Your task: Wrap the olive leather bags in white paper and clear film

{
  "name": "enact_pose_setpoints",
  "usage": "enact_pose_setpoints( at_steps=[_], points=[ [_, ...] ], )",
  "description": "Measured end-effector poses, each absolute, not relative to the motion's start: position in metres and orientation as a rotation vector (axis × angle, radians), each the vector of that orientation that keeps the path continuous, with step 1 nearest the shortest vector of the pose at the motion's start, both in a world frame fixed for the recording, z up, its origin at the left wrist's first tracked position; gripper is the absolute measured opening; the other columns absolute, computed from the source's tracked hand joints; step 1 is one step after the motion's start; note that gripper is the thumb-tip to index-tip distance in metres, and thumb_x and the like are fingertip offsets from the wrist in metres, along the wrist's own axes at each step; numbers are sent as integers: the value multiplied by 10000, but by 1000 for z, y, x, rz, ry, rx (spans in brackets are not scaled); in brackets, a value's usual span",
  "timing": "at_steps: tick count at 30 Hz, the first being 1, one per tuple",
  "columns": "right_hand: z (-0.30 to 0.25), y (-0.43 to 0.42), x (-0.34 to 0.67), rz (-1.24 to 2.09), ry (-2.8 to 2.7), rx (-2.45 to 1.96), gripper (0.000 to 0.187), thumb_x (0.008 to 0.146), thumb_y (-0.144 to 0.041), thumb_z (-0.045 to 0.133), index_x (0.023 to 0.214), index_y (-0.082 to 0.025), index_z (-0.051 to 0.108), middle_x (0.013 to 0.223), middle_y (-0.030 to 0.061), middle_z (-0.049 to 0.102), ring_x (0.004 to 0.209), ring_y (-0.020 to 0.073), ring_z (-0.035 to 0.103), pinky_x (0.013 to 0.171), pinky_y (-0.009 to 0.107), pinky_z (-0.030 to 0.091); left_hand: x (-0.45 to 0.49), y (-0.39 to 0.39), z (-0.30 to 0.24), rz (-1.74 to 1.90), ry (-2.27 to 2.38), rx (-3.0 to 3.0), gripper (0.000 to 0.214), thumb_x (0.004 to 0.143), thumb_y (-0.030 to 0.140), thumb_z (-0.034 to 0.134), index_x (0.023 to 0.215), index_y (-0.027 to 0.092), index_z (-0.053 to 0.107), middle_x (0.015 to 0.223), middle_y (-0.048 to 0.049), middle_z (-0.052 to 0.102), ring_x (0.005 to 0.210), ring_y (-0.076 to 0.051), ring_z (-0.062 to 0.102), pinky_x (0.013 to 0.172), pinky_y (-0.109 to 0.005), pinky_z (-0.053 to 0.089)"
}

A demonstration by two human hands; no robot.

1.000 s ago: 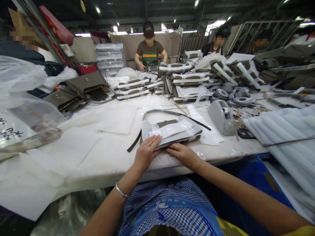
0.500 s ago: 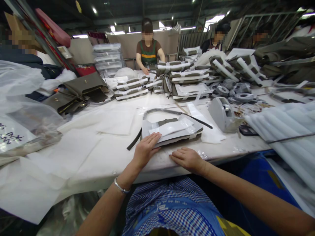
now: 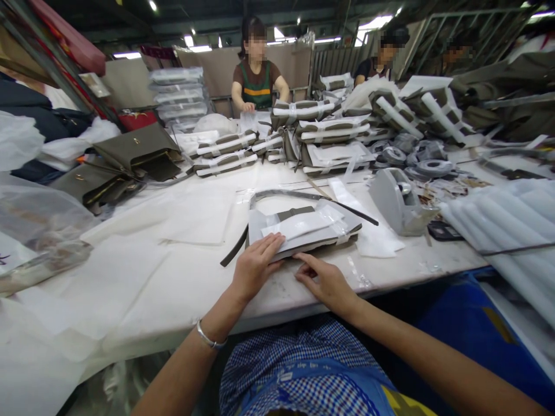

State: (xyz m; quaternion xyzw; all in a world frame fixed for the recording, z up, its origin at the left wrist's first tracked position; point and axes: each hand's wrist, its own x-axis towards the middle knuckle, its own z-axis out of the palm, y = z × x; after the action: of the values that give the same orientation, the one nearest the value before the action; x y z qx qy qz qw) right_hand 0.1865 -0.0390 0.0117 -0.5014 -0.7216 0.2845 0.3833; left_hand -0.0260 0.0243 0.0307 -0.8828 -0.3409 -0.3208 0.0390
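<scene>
In front of me on the white table (image 3: pixel 208 283) lies a flat dark olive bag (image 3: pixel 297 212), partly covered in white sheets and clear tape. Its dark strap (image 3: pixel 236 248) loops round behind it and to both sides. My left hand (image 3: pixel 260 260) grips the front left corner, fingers over the top and thumb low at the edge. Just right of it, my right hand (image 3: pixel 323 280) touches the front edge with an outstretched index finger. The thumb stands apart from that finger, and the other fingers curl in. What lies under the bag is hidden.
A grey tape dispenser (image 3: pixel 396 202) stands to the right, with tape rolls (image 3: pixel 431 164) behind it. Stacked wrapped bags (image 3: pixel 333 130) line the far side, where a co-worker (image 3: pixel 258 78) stands. White foam sheets (image 3: pixel 511 219) lie right; olive bags (image 3: pixel 139 147) left.
My right hand has moved up to the bag's front edge, and its thumb and index finger have parted. My left hand keeps its place on the bag. The view has shifted slightly.
</scene>
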Motion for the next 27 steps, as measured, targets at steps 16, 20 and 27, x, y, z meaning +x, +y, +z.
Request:
enact_pose_setpoints(
  at_steps=[16,20,27],
  points=[
    [19,-54,208,415,-2265,-1199,296,946,-229,557,1237,-209,609,1044,113,700,932,244,656,824,413,564,-27,22,16,-1011,-930,-2700,572,892,198,656,1424,189,445,1366,-89,592,1283,-234,538,1054,-422,516],
    [17,-29,205,5,-2556,-814,322,965,-143,496,1272,-168,591,1206,139,661,1034,244,617,892,432,556,-26,21,15,-1009,-924,-2678,578,890,213,660,1424,177,442,1376,-94,584,1294,-232,527,1067,-416,505],
    [9,0,188,-215,-2645,-537,297,998,-137,404,1036,-147,699,992,84,734,937,209,668,850,354,573,-27,21,13,-980,-957,-2663,597,893,222,653,1440,178,420,1405,-92,558,1328,-234,490,1093,-405,478]
  ],
)
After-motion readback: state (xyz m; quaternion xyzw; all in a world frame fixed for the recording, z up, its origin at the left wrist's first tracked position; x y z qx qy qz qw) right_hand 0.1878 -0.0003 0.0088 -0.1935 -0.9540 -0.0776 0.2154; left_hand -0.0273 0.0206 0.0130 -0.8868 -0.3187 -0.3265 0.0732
